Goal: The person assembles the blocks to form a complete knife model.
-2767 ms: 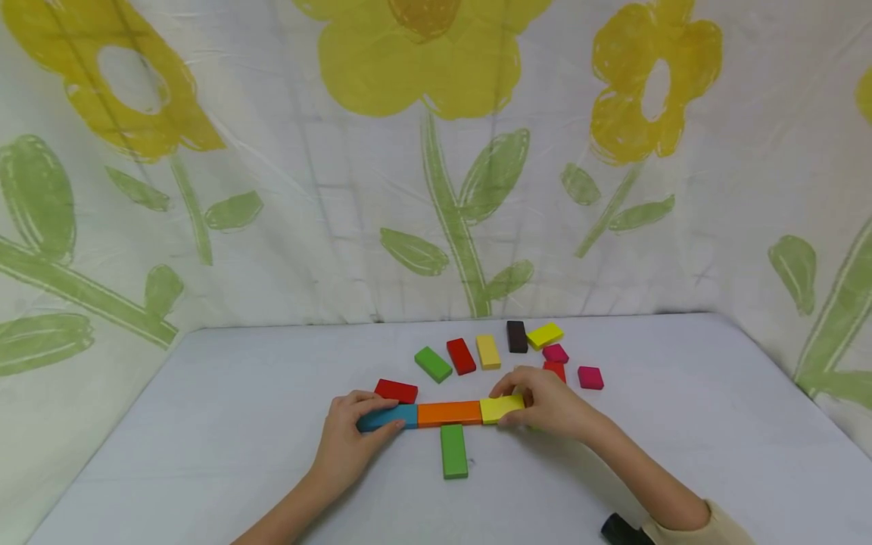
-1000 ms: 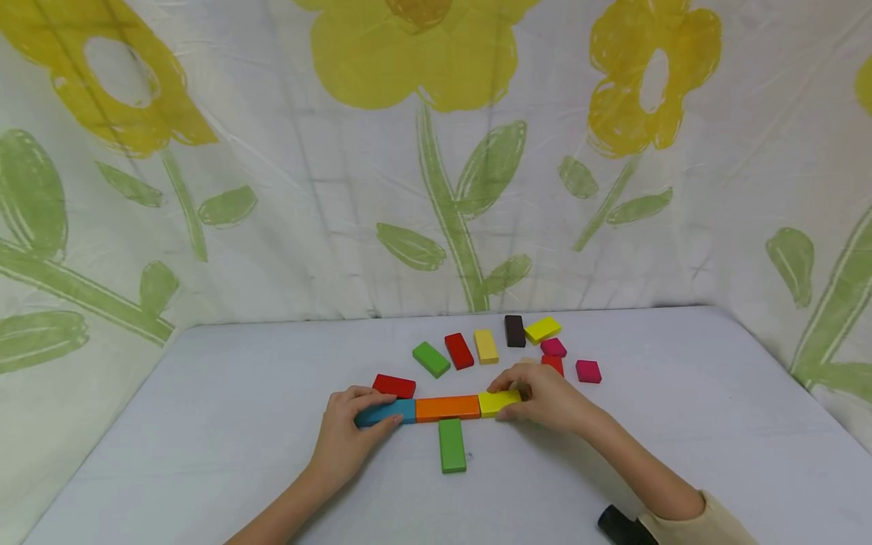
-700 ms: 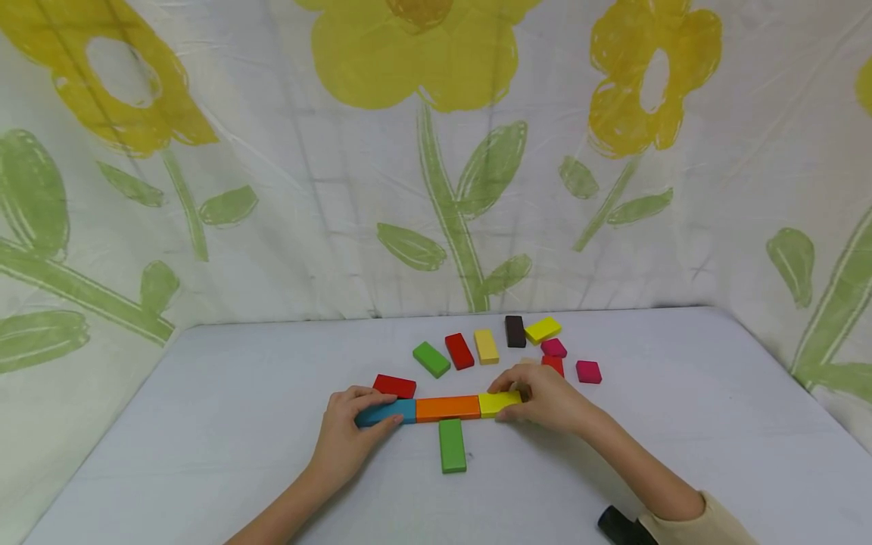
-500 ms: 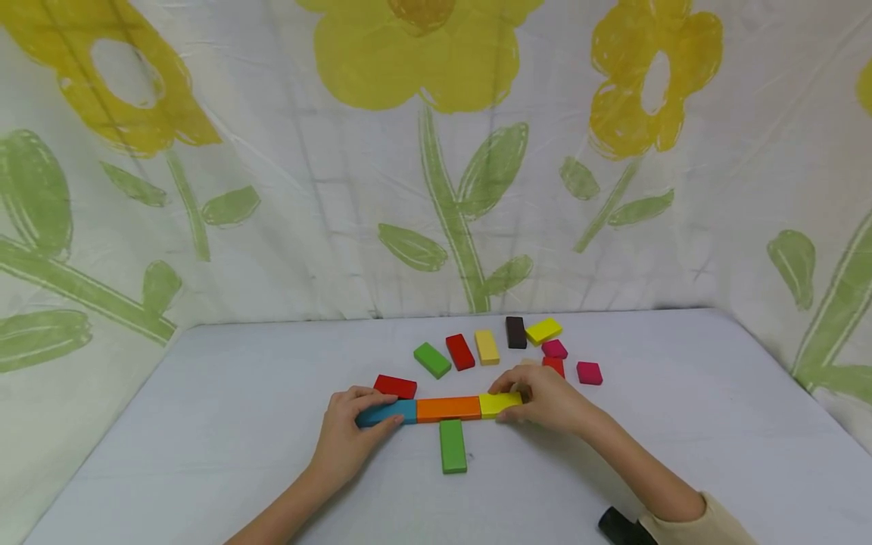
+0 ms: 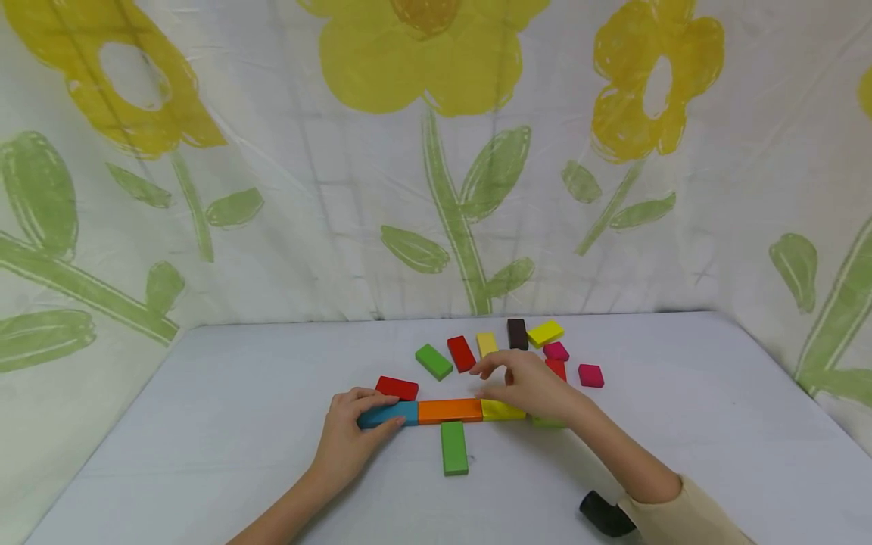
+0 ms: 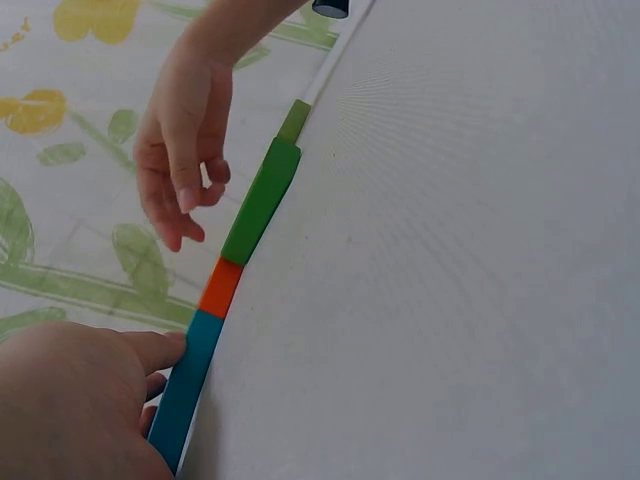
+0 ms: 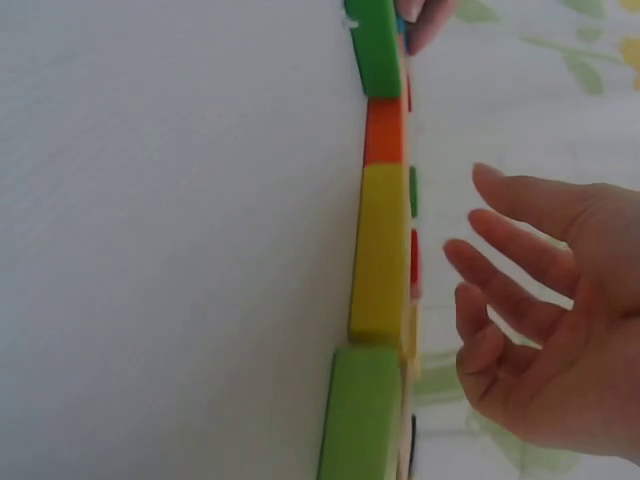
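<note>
1. Pinching blue block [image 5: 406,412] in left hand [image 5: 346,430], between thumb and fingers.
2. Right hand [image 5: 530,383]: fingers parted, empty; yellow block [image 5: 502,412] below them.
3. Blocks likely light, stiff, maybe slick; grip long sides.

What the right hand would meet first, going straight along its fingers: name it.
In the head view, probably the red block between the far green block and the pale yellow block, though with depth unclear the right hand may pass above it.
</note>
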Available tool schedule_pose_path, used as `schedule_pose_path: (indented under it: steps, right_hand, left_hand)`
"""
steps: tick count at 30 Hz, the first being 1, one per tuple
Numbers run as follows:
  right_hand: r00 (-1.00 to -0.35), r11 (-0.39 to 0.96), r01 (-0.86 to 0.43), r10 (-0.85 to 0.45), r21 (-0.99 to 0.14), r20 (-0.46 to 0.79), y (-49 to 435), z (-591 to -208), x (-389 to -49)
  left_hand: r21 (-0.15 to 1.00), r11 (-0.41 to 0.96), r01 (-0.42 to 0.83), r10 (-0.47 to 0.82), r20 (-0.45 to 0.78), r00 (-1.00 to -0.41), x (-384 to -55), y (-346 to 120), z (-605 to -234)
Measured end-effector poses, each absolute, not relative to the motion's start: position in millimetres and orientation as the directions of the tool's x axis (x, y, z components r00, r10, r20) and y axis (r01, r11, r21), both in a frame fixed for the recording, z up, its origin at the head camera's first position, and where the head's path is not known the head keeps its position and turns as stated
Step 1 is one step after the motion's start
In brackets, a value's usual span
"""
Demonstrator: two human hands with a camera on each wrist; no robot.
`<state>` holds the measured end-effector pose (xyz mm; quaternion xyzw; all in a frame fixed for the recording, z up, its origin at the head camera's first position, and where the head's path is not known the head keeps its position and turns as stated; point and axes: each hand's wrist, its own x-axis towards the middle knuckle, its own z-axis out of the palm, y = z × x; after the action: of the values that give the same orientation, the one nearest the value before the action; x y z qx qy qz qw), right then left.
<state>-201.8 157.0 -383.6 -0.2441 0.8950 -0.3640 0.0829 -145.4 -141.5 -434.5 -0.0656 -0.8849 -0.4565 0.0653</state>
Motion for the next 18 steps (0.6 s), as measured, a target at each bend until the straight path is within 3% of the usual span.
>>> schedule_pose_path:
  steps: [18]
  right_hand:
    - [-0.796, 0.526, -0.388, -0.606, -0.757, -0.012, 70, -386, -228]
  left_hand:
    - [0.792, 0.570, 0.220, 0.061, 0.226, -0.972, -147, -143, -438]
